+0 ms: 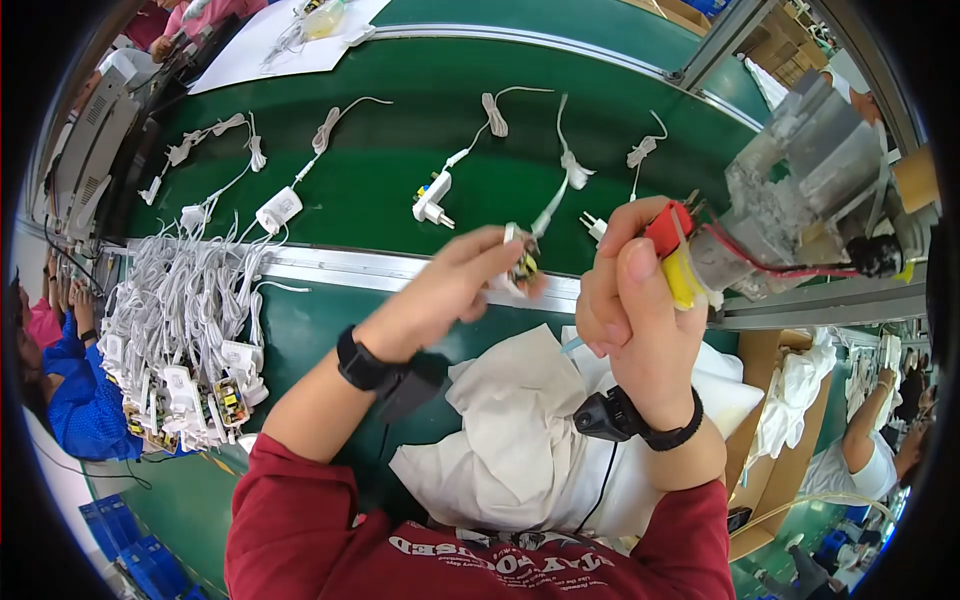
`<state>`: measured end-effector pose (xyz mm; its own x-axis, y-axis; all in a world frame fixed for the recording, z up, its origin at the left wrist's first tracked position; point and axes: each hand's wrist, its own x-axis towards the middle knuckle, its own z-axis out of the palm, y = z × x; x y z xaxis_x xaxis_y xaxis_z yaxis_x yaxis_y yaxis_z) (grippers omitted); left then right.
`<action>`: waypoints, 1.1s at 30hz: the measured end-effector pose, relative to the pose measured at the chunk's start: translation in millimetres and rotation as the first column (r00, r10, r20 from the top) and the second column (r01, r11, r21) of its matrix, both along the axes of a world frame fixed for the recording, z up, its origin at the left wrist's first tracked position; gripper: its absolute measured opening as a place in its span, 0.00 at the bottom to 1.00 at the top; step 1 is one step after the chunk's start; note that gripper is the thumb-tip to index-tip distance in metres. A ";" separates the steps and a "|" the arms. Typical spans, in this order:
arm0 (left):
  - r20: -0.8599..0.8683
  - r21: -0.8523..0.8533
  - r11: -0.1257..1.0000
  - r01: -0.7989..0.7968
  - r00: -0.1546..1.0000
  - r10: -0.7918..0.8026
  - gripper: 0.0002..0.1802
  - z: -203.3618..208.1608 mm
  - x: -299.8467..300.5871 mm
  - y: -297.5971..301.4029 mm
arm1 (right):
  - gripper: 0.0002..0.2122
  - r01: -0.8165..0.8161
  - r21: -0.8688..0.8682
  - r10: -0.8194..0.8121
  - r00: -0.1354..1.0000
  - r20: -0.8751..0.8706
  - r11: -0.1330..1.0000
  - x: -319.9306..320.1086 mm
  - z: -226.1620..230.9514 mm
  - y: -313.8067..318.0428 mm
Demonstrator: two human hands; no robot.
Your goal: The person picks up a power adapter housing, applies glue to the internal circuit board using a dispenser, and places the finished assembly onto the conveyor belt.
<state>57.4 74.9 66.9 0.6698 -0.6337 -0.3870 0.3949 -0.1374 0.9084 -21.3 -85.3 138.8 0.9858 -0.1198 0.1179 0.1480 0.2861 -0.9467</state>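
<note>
My left hand point(450, 290) is closed around a white power adapter point(524, 262) with its circuit board exposed. A white cable runs up from this adapter onto the green belt. Beside it on the right, my right hand point(645, 290) is raised, fingers curled round the red and yellow part point(672, 240) of a grey, residue-covered tool point(760, 230) with red and black wires. Its exact kind is unclear. A thin pale-blue tip point(572, 345) shows by the right fingers. A white adapter with a plug point(433, 200) lies on the belt just beyond my left hand.
A pile of corded adapters point(185, 330) stands at the left. More adapters, including a closed white one point(279, 210), lie along the green belt point(380, 150). White cloth point(510, 430) covers my lap area. A cardboard box point(765, 440) is at right. Other people work on both sides.
</note>
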 end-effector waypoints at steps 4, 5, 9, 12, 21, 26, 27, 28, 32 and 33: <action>-0.318 -0.211 0.976 0.053 0.940 -0.120 0.20 -7.6 -38.5 -4.0 | 0.13 0.058 0.002 -0.058 0.998 -0.009 0.998 4.1 3.8 -1.6; -0.322 -0.215 0.975 0.051 0.939 -0.120 0.20 -11.3 -43.1 -4.4 | 0.13 0.057 -0.002 -0.057 0.998 -0.014 0.998 5.6 3.4 -0.7; -0.288 -0.261 0.957 0.130 0.935 -0.205 0.22 -22.0 -51.7 -2.1 | 0.12 0.077 -0.009 -0.077 0.997 -0.001 0.997 10.8 1.2 4.1; -0.306 -0.317 0.941 0.117 0.927 -0.218 0.23 -18.8 -52.4 0.2 | 0.12 0.057 -0.049 -0.057 0.998 0.011 0.997 11.1 -1.3 6.2; -0.317 -0.368 0.921 0.127 0.914 -0.253 0.22 -20.8 -50.2 11.2 | 0.12 0.007 -0.065 -0.006 1.000 0.023 0.998 13.6 -1.5 15.5; -0.306 -0.365 0.922 0.128 0.919 -0.249 0.22 -19.7 -50.5 16.1 | 0.12 0.011 0.084 -0.010 1.000 -0.017 0.996 13.6 0.9 21.5; -0.301 -0.362 0.923 0.131 0.921 -0.249 0.22 -19.0 -50.3 16.9 | 0.12 0.015 0.067 -0.014 1.000 -0.016 0.998 14.3 1.0 22.2; -0.296 -0.359 0.924 0.134 0.922 -0.248 0.22 -18.2 -50.1 17.8 | 0.12 0.018 0.050 -0.017 1.000 -0.015 0.999 14.6 1.4 23.0; -0.312 -0.347 0.930 0.124 0.920 -0.238 0.21 -14.7 -48.6 22.1 | 0.11 0.005 0.094 -0.002 1.000 -0.027 0.996 14.2 4.3 31.1; -0.312 -0.347 0.929 0.124 0.920 -0.239 0.21 -14.6 -48.2 23.1 | 0.11 0.006 0.093 -0.003 1.000 -0.027 0.996 14.3 4.4 32.4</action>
<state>9.1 98.0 52.3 0.3929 -0.8580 -0.3308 0.6847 0.0328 0.7281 -7.0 -52.9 143.2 0.9879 -0.1336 0.0791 0.1240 0.3726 -0.9197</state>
